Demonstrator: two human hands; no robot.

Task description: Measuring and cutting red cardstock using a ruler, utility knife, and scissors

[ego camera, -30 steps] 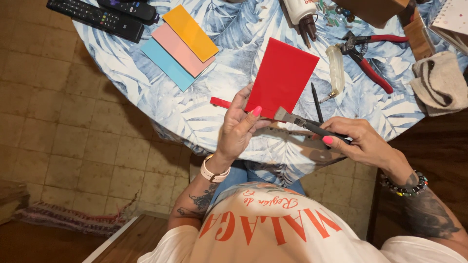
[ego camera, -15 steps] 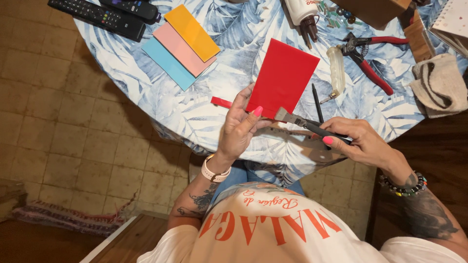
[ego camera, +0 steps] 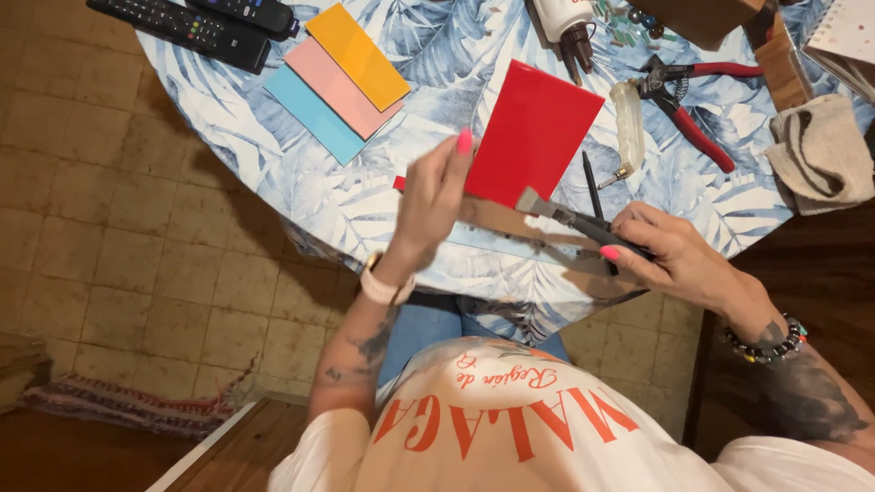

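My left hand (ego camera: 433,205) pinches the lower left edge of a red rectangular sheet (ego camera: 538,128), held tilted above the round table with a blue leaf-pattern cloth (ego camera: 437,55). Only the end of a small red strip (ego camera: 398,182) shows from under this hand. My right hand (ego camera: 674,260) grips a dark pliers-like tool (ego camera: 570,217), whose flat grey jaw meets the bottom edge of the red sheet. A brown wooden strip (ego camera: 510,223) lies on the table under both hands.
Orange (ego camera: 357,55), pink (ego camera: 342,91) and light blue (ego camera: 305,114) sheets lie overlapped at the left, beside black remote controls (ego camera: 182,27). Red-handled pliers (ego camera: 693,118), a clear-handled tool (ego camera: 629,128), a black pen (ego camera: 592,182), a bottle (ego camera: 565,23) and a folded cloth (ego camera: 820,150) lie to the right.
My left hand has shifted slightly up and away along the red sheet's edge, now covering most of the small red strip. The right hand and tool stay in place.
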